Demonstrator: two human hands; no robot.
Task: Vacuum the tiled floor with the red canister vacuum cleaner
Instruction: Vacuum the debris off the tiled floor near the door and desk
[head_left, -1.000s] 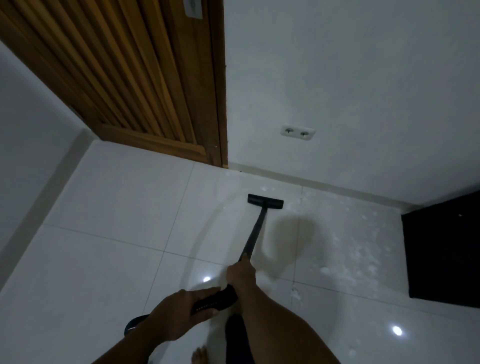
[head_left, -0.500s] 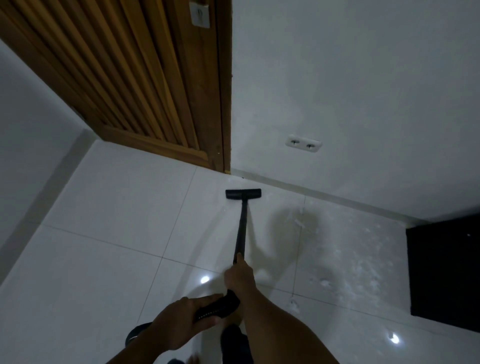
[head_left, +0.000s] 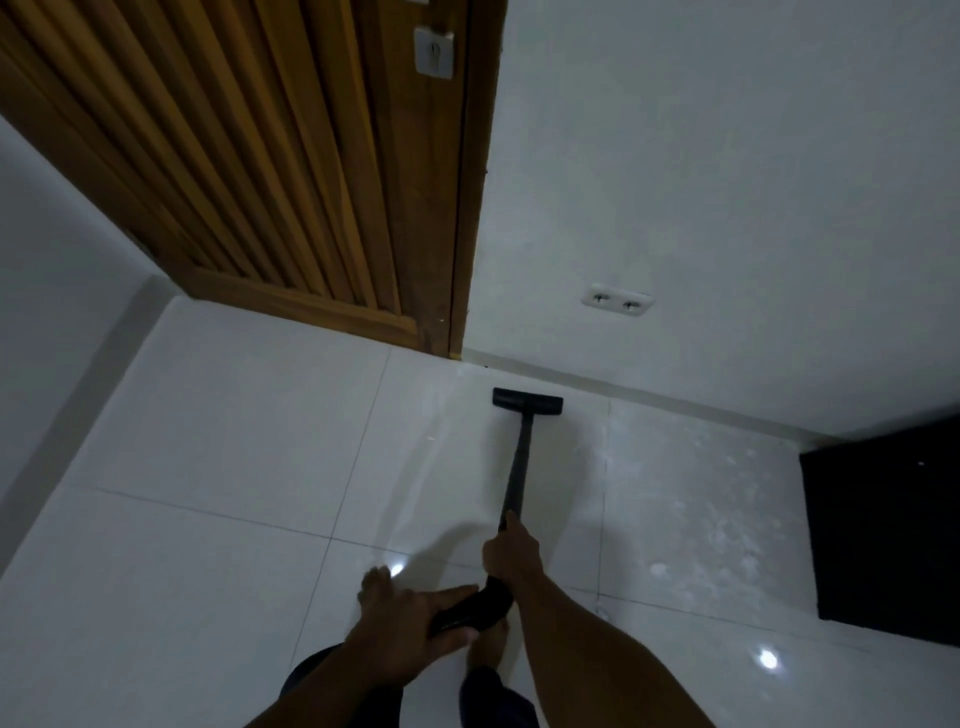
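The black floor nozzle (head_left: 527, 401) sits flat on the white tiled floor (head_left: 234, 405), near the foot of the far wall (head_left: 727, 156) and a little right of the corner of the wooden slatted door (head_left: 249, 166). A dark wand (head_left: 519, 467) runs from it back toward the person. The right hand (head_left: 511, 553) is wrapped around the wand's near end, fingers closed on it, so that stretch of tube is covered. Below it the tube curves into a black handle grip (head_left: 475, 610); the left hand (head_left: 410, 618) closes on that grip from the left, hiding most of it. Both forearms are cut off by the bottom edge. The red canister itself is nowhere in view; a dark rounded shape (head_left: 306, 673) under the left wrist is too dim to name. A bare foot (head_left: 485, 649) shows partly beneath the hands. Pale dusty specks (head_left: 727, 514) are scattered across the tiles to the right of the wand, blurred and hard to resolve. A black cabinet (head_left: 893, 530) is cropped by the right edge. A double wall socket (head_left: 615, 301) sits low on the wall.
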